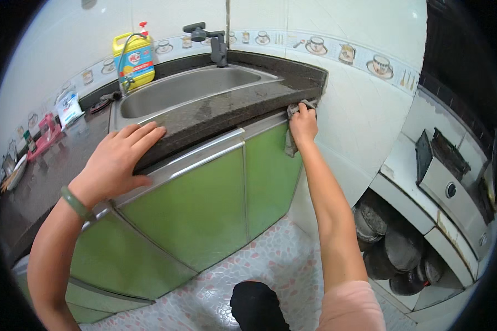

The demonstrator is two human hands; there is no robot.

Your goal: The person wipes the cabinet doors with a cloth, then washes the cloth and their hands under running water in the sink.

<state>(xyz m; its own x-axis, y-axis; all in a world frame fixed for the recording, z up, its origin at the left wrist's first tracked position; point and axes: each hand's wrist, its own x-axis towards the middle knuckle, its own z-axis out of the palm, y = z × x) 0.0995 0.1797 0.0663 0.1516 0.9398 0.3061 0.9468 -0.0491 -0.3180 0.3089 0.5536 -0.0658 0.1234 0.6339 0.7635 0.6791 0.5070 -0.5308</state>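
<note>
My right hand (304, 125) is closed around a crumpled grey cloth (290, 145), pressed to the edge of the dark stone countertop (227, 108) at its right end, by the tiled wall. Part of the cloth hangs down over the green cabinet door (269, 178). My left hand (122, 159), with a green bangle (73, 201) at the wrist, rests on the counter's front edge, fingers apart and holding nothing. Between and behind the hands is a stainless steel sink (190, 89) with a dark faucet (218, 47).
A yellow jug (134, 62) stands behind the sink's left end. Further left are a white packet (69, 108), a pink holder (46, 132) and a dish with utensils (17, 173). At right, a gas stove (447, 186) sits above a shelf of dark pots (401, 248).
</note>
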